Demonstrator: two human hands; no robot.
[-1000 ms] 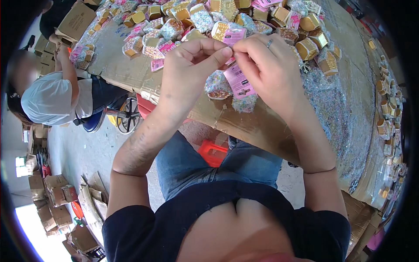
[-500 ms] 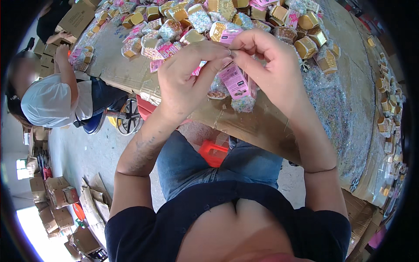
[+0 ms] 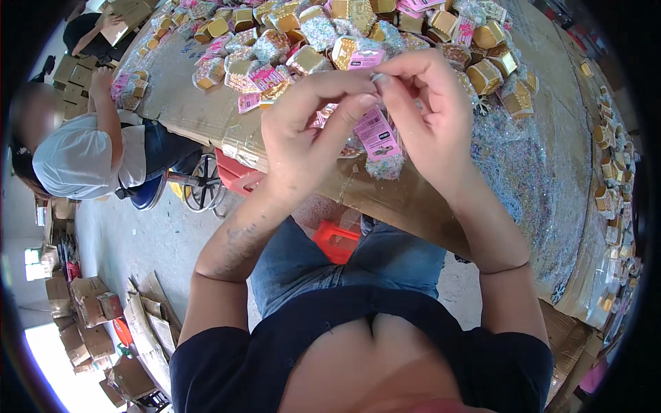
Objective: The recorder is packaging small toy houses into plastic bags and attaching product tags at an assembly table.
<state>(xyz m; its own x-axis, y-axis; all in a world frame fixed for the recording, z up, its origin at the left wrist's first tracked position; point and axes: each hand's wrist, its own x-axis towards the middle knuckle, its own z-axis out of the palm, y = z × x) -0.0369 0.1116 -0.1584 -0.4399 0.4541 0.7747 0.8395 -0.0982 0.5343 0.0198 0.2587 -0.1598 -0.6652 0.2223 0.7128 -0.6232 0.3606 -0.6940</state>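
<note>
Above the near table edge, my left hand (image 3: 310,120) and my right hand (image 3: 430,117) meet with fingertips pinched together. A thin pale strand (image 3: 376,78) shows at the right fingertips; what the left fingers hold is hidden. Just below the pinch is a pink printed card tag (image 3: 377,135) on a glittery ornament with a sparkling pale end (image 3: 384,167). My fingers cover the top of the tag. Beyond my hands lies a pile of gold and glitter-coated ornaments (image 3: 320,31), several with pink tags.
Cardboard (image 3: 413,210) covers the table. Loose glitter and pale strands (image 3: 509,172) lie to the right, with more gold ornaments (image 3: 609,165) along the far right. A seated person in a white shirt (image 3: 76,162) is at the left; another person handles a carton (image 3: 127,20). A red stool (image 3: 237,172) stands near.
My hands have shifted slightly right, and the left wrist has turned a little. The pink tag has moved slightly right and down. The person at the back left has leaned over the carton.
</note>
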